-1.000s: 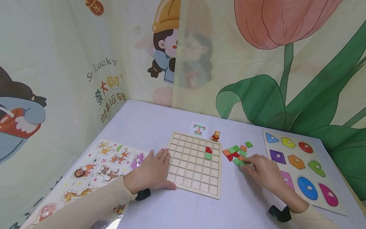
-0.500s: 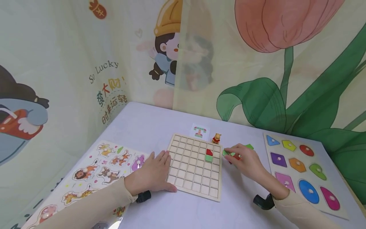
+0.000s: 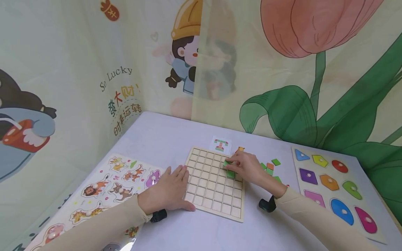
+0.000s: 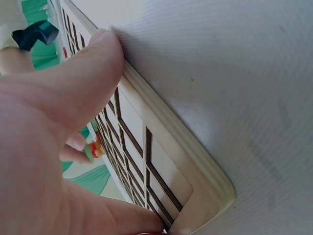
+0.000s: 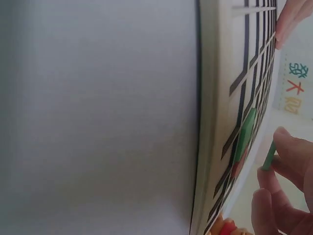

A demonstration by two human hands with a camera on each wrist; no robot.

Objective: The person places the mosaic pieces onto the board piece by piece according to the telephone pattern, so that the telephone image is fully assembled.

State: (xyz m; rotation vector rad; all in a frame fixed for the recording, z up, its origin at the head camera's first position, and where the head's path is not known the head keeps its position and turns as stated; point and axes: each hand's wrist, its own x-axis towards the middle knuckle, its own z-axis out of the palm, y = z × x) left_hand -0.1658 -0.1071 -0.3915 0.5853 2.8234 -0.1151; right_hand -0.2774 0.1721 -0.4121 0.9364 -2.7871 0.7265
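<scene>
My right hand [image 3: 249, 168] pinches a green square tile [image 5: 269, 155] between thumb and fingertips, over the upper right part of the wooden grid board [image 3: 213, 198]. In the right wrist view that tile stands on edge, clear of the board. A green tile [image 3: 230, 174] lies in one cell just below the pinching fingers. Beside it is a red tile [image 5: 239, 164], seen in the right wrist view and covered by the hand in the head view. My left hand [image 3: 169, 190] rests along the board's left edge with straight fingers, thumb [image 4: 105, 54] at its near edge.
Behind the board lie a small pattern card [image 3: 221, 144] and a bear figurine [image 3: 240, 149], partly hidden. Loose green, orange and red tiles [image 3: 270, 166] are scattered to the right. A shape puzzle [image 3: 326, 202] stands far right, an animal puzzle [image 3: 103, 164] at left.
The right hand has picked a green tile from the loose pile and carried it left over the board. The left hand stays at the board's left edge.
</scene>
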